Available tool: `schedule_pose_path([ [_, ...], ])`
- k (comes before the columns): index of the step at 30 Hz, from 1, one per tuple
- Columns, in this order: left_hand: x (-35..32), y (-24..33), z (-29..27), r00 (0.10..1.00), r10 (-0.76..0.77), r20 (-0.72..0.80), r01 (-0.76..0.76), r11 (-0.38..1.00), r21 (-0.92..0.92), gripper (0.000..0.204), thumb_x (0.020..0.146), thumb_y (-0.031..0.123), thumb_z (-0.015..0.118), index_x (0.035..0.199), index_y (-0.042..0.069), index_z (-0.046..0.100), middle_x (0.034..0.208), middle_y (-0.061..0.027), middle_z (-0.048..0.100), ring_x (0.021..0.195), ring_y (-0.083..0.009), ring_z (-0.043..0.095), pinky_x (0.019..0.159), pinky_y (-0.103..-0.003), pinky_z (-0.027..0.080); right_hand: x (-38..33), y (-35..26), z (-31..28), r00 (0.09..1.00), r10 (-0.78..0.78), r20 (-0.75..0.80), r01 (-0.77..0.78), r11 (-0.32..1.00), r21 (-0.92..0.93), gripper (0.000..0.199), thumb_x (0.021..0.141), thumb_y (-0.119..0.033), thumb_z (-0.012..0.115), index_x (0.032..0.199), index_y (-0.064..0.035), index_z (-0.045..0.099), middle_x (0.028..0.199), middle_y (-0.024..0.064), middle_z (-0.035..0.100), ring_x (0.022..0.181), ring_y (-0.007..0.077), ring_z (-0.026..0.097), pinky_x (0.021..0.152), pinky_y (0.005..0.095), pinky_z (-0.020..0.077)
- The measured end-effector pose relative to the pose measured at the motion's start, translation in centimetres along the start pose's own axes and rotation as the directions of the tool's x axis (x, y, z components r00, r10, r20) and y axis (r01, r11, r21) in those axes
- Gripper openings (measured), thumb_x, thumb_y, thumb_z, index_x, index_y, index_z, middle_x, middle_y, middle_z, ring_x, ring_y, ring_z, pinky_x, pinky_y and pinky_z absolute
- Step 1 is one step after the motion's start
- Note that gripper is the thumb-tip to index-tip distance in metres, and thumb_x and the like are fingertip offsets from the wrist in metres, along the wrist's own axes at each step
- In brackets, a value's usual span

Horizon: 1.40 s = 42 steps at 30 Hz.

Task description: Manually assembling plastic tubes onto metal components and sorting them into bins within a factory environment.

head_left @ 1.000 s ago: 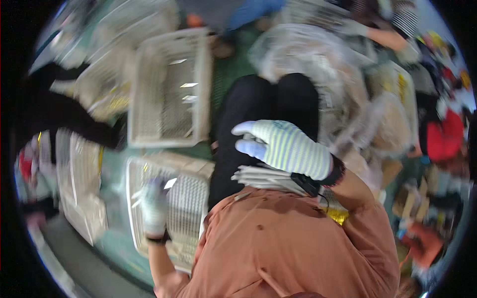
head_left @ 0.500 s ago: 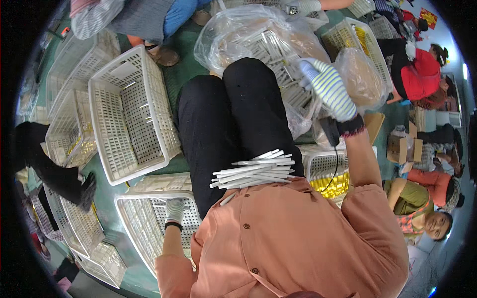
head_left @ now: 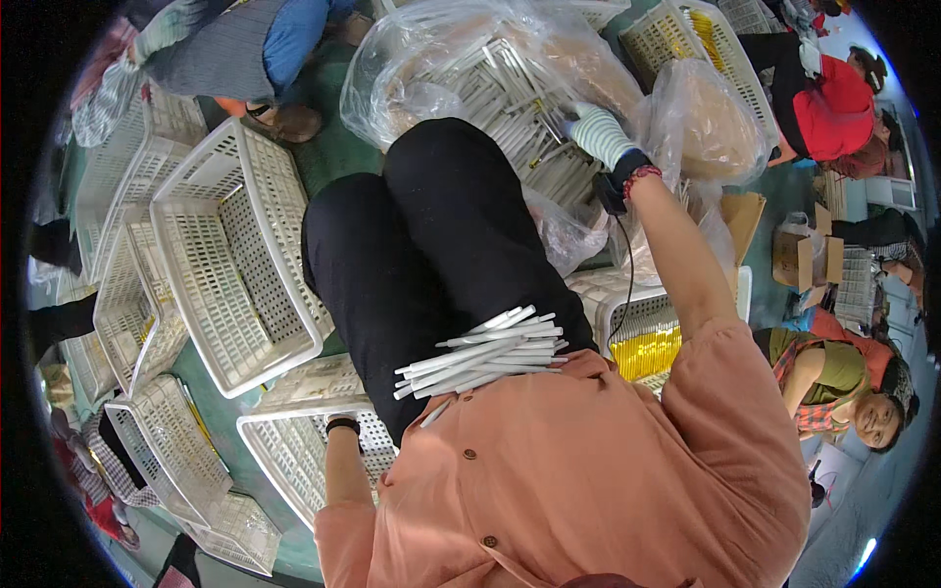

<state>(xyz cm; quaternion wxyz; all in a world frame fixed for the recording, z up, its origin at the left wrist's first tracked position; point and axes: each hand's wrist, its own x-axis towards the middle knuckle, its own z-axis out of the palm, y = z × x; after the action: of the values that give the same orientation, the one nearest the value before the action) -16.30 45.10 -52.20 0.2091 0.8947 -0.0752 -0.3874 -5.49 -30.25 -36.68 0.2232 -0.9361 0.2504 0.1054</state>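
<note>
My right hand [head_left: 600,135], in a striped knitted glove, reaches into a large clear plastic bag [head_left: 377,83] of loose white sticks [head_left: 505,93]. Its fingers are drawn together by a small dark, shiny piece among the sticks; what they hold is not clear. My left arm [head_left: 343,461] goes down into a white perforated basket [head_left: 257,416] beside my left thigh. A black band shows at the wrist, while the left hand itself is hidden behind the basket's rim. A loose pile of white sticks [head_left: 480,353] lies across my lap.
An upright white basket [head_left: 312,363] with a few sticks stands left of my knees. Yellow sticks [head_left: 647,353] fill a basket at my right hip. More baskets [head_left: 176,441] line the left. A black cord [head_left: 627,265] hangs by my right wrist. Other people sit around.
My right hand has moved forward and left, from above the bag's edge down onto the sticks, its fingers drawing together. My left hand has sunk out of sight in the basket.
</note>
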Motion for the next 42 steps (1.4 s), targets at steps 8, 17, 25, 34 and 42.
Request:
schedule_pose_path([
  [8, -9.9, 6.5, -5.7, 0.926, -0.358, -0.122, 0.099, 0.542, -0.835, 0.032, 0.105, 0.032, 0.051, 0.121, 0.01, 0.067, 0.106, -0.0083, 0.073, 0.097, -0.0292, 0.07, 0.091, -0.049, 0.056, -0.1, -2.9, 2.0, 0.976, 0.056, -0.212, -0.06, 0.998, -0.012, 0.052, 0.084, -0.029, 0.073, 0.128, -0.0015, 0.062, 0.121, 0.0264, 0.068, 0.114, 0.0414, 0.065, 0.102, 0.0476, 0.0487],
  [17, -9.9, 9.7, -8.3, 0.898, -0.354, 0.263, 0.27, -0.031, -0.962, 0.058, 0.092, 0.06, 0.063, 0.119, 0.008, 0.062, 0.112, -0.016, 0.07, 0.102, -0.0357, 0.068, 0.087, -0.059, 0.058, 1.5, -1.8, 2.4, 0.985, 0.11, -0.133, -0.11, 0.994, 0.012, 0.059, 0.084, -0.026, 0.073, 0.136, -0.0035, 0.055, 0.119, 0.0309, 0.066, 0.112, 0.0447, 0.064, 0.099, 0.0493, 0.0499],
  [25, -6.1, 2.2, -10.7, 0.878, -0.479, -0.002, -0.037, -0.064, -0.997, 0.029, 0.093, 0.041, 0.059, 0.083, 0.014, 0.061, 0.075, -0.004, 0.064, 0.067, -0.0222, 0.061, 0.059, -0.035, 0.049, 1.0, 1.0, -1.8, 0.995, 0.061, -0.085, -0.049, 0.99, 0.135, 0.043, 0.097, -0.036, 0.06, 0.124, -0.0034, 0.065, 0.124, 0.0305, 0.064, 0.114, 0.0465, 0.062, 0.099, 0.0478, 0.0482],
  [34, -2.8, 0.4, -18.0, 0.766, -0.641, -0.051, -0.084, -0.021, -0.996, 0.036, 0.093, 0.043, 0.064, 0.088, 0.008, 0.067, 0.078, -0.0066, 0.068, 0.071, -0.0237, 0.065, 0.066, -0.039, 0.055, -1.9, 1.4, -1.9, 0.966, -0.256, 0.041, 0.255, 0.967, 0.019, 0.044, 0.088, -0.011, 0.071, 0.13, 0.0, 0.063, 0.118, 0.0288, 0.068, 0.108, 0.0427, 0.067, 0.094, 0.0448, 0.0536],
  [42, -10.8, 12.7, -17.6, 0.868, -0.496, -0.02, 0.112, 0.234, -0.966, 0.074, 0.096, 0.063, 0.058, 0.131, -0.002, 0.062, 0.095, -0.0153, 0.073, 0.083, -0.0246, 0.07, 0.072, -0.035, 0.057, -2.7, -0.3, 0.5, 0.856, -0.507, 0.096, 0.516, 0.832, -0.206, 0.034, 0.083, 0.007, 0.06, 0.114, -0.0033, 0.069, 0.108, 0.0214, 0.072, 0.102, 0.0418, 0.068, 0.088, 0.046, 0.0542],
])
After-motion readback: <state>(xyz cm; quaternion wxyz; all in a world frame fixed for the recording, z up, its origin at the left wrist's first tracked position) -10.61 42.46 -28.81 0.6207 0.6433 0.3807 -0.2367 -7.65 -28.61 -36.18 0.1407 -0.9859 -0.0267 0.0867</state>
